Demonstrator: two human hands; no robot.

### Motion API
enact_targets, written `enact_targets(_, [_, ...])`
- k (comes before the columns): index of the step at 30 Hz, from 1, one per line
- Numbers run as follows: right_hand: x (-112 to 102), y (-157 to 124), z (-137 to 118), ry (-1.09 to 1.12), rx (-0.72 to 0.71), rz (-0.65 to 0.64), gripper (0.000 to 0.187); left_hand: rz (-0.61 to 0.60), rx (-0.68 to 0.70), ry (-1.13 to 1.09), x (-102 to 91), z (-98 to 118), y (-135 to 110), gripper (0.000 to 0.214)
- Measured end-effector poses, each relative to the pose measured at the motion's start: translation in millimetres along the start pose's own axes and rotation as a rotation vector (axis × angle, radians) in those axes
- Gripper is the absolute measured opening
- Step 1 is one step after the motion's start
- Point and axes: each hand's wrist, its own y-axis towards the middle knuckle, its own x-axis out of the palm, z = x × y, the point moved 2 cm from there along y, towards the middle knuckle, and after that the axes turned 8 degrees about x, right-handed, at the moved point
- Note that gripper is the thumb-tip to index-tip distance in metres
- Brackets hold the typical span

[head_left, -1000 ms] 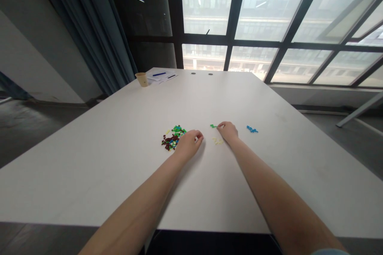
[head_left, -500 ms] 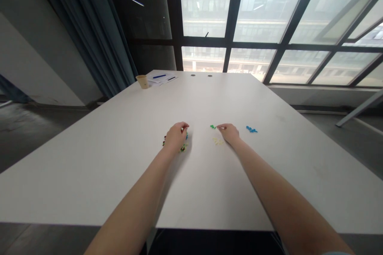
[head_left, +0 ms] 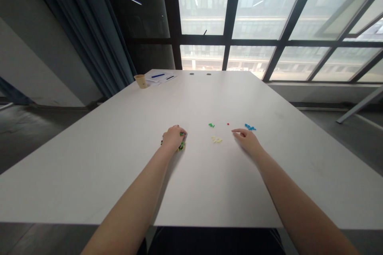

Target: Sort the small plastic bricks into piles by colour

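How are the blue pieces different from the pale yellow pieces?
Color: the blue pieces are bright, while the pale yellow pieces are faint.
Spread: the blue pieces bunch together; the pale yellow pieces lie looser.
Place: the blue pieces are farther right than the pale yellow pieces.
Both groups lie on the white table.

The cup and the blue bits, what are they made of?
Cup: probably paper, matte, going by its dull tan wall and tapered shape. Blue bits: likely plastic, judging by their bright, even colour; too small to tell how shiny.
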Motion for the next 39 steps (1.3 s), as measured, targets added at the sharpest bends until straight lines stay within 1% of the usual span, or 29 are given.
enact_targets(4, [-5.7,1.8,-3.1,0.005,-0.047,0.015,0.038,0.030,0.048,0.019,-0.2,0.0,-0.1,0.020])
enact_targets(7, [-5.4,1.7,-5.7,-0.011,-0.085,0.021,0.037,0.041,0.085,0.041,-3.8,5.1,-1.3,0.018])
enact_targets(13, [-2.3,-2.7,-7.7,-0.029,-0.110,-0.011,0.037,0.013,0.107,0.096,-9.0,16.5,-3.6,0.016])
enact_targets(17, [-3.7,-4.4,-9.8,-0.038,-0.118,-0.019,0.036,0.015,0.117,0.012,-7.9,16.2,-4.1,0.015])
enact_targets(22, [-5.1,-4.9,-11.0,-0.039,-0.121,-0.006,0.035,0.044,0.174,-0.280,-6.8,17.0,-2.7,0.011])
enact_targets(25, [-4.8,-5.7,-11.6,-0.041,-0.131,-0.009,0.035,0.068,0.167,-0.514,-9.3,24.0,-1.9,0.015])
enact_targets(30, [-5.9,-9.8,-15.7,-0.032,-0.153,-0.001,0.034,0.101,0.119,-1.109,-13.3,49.4,-6.9,0.029])
enact_targets(32, [-6.6,-11.9,-17.9,-0.027,-0.158,-0.006,0.034,0.100,0.110,-1.297,-14.2,62.4,-12.5,0.032])
enact_targets(36, [-6.7,-15.4,-22.5,-0.016,-0.172,-0.018,0.034,0.061,0.126,-1.529,-15.4,84.9,-25.4,0.035])
enact_targets(39, [-5.3,-17.3,-25.7,-0.010,-0.188,-0.019,0.033,0.041,0.145,-1.618,-16.6,94.2,-32.6,0.035])
